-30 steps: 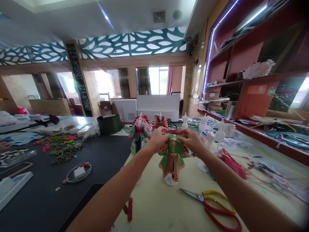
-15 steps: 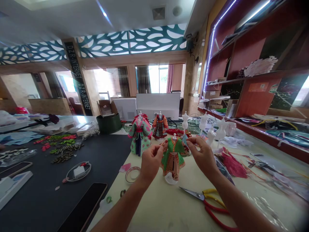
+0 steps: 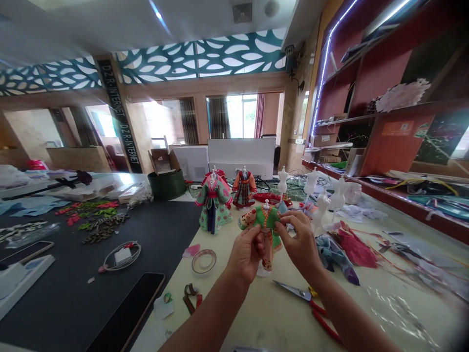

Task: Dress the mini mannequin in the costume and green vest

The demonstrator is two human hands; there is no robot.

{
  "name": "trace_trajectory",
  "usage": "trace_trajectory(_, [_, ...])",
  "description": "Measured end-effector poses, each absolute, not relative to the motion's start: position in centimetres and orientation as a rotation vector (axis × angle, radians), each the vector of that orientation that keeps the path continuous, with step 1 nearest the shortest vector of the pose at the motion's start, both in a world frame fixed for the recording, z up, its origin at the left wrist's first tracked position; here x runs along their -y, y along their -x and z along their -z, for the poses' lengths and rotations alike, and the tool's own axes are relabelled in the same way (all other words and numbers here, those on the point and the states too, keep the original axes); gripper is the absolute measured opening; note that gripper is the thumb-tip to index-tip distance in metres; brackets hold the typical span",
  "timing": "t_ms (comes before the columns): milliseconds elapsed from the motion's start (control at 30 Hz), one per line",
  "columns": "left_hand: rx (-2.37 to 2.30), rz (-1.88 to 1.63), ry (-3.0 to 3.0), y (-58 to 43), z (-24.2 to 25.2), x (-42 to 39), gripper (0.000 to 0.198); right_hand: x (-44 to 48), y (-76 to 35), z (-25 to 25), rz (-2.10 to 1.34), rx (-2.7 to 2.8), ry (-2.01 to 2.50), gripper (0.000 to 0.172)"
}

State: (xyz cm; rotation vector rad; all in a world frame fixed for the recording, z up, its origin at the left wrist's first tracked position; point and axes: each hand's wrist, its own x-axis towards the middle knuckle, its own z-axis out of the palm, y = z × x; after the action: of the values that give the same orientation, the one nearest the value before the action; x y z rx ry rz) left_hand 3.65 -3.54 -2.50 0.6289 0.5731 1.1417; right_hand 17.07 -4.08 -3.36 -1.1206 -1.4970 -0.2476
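Note:
A miniature green robe with orange patterned trim is on a small white mannequin stand in front of me. My left hand is closed at the robe's front, thumb and fingers pinching the cloth at waist height. At the robe's right side my right hand pinches its edge near the sleeve; the fingertips partly hide the cloth there. Scissors with red and yellow handles lie below my right hand, which covers part of them. Behind stand a mint-green floral robe and an orange and dark robe, both on mannequins.
Bare white mannequins stand at the back right. Crimson cloth and a bluish scarf-like piece lie on the right. A tape roll, a ribbon strip, a phone and a coiled cable lie to the left.
My left hand has moved from the left sleeve to the front of the robe's waist. My right hand has shifted slightly lower and closer to the robe. The left sleeve now hangs free.

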Motion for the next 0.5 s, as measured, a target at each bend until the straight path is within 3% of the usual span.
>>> trace_trajectory(500, [-0.727, -1.453, -0.742, -4.5, 4.1, 2.8, 0.029, 4.2, -16.5, 4.0, 0.253, 1.451, 1.161, 0.012])
